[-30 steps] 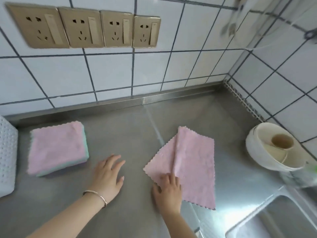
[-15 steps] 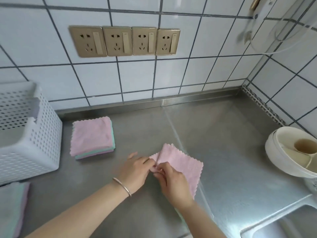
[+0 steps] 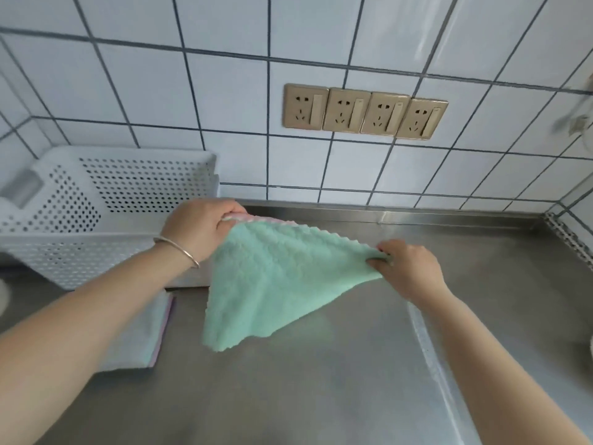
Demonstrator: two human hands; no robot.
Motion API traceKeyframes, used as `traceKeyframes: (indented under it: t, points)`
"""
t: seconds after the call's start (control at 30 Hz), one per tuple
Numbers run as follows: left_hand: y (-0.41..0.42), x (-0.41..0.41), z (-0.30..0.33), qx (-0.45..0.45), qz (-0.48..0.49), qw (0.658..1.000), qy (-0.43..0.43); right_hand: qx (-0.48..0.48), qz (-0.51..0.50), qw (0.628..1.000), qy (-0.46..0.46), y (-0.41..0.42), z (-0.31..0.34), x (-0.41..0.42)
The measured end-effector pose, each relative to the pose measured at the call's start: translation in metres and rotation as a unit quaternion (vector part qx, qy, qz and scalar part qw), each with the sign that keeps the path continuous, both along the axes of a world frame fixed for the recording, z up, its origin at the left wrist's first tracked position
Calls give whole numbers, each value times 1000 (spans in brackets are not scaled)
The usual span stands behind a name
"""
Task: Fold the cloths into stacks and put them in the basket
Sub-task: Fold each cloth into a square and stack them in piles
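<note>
A green cloth point(image 3: 276, 284) with a pink back edge hangs spread in the air above the steel counter. My left hand point(image 3: 199, 229) pinches its upper left corner. My right hand point(image 3: 407, 268) pinches its right corner, and the loose bottom corner droops toward the counter. The white perforated basket point(image 3: 106, 194) stands at the back left against the tiled wall. A flat pile of cloths point(image 3: 144, 335), pale green with a pink edge, lies on the counter in front of the basket, partly hidden by my left forearm.
The steel counter point(image 3: 321, 380) stretches in front of and to the right of me. A tiled wall with a row of several sockets point(image 3: 362, 112) rises behind it. A blurred white object shows at the far right edge.
The view has swung left. The pink cloth that my hands folded on the counter is out of sight. Both hands now hold a green cloth up in the air by its corners.
</note>
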State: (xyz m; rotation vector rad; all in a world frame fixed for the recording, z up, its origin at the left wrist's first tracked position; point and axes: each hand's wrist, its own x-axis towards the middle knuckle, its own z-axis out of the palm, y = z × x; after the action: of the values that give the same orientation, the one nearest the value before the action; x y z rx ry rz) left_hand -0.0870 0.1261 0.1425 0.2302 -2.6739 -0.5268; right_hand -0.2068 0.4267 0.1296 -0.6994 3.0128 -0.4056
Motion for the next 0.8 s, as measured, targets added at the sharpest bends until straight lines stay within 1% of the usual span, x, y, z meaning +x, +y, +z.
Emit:
traceKeyframes:
  t: [0.07, 0.1, 0.2, 0.27, 0.33, 0.4, 0.5, 0.6, 0.67, 0.73, 0.8]
  points:
    - [-15, 8, 14, 0, 14, 1000, 8, -24, 13, 998, 52, -15, 13, -3]
    - [-20, 12, 20, 8, 28, 1000, 12, -55, 19, 995, 81, -21, 17, -2]
    - [-29, 32, 29, 53, 43, 997, 43, -198, 39, 968, 151, -27, 27, 5]
    - [-27, 53, 28, 85, 32, 995, 43, -261, 66, 952, 147, -24, 25, 16]
    - [-25, 80, 14, 136, -4, 991, -8, -292, 78, 951, 69, -16, 17, 28]
    - [-20, 108, -10, 163, -41, 980, -107, -262, 93, 960, -33, -3, -1, 43]
    - [-6, 139, -63, 157, -74, 947, -271, -159, 88, 969, -166, 16, -41, 67]
    - [16, 162, -119, 155, -106, 921, -342, -27, 70, 966, -247, 31, -88, 89]
    - [27, 174, -149, 158, -104, 906, -378, 54, 67, 953, -290, 36, -109, 105]
    - [34, 181, -172, 148, -85, 886, -432, 100, 60, 934, -337, 41, -121, 115]
    - [38, 184, -182, 147, -90, 864, -474, 134, 69, 916, -371, 48, -133, 119]
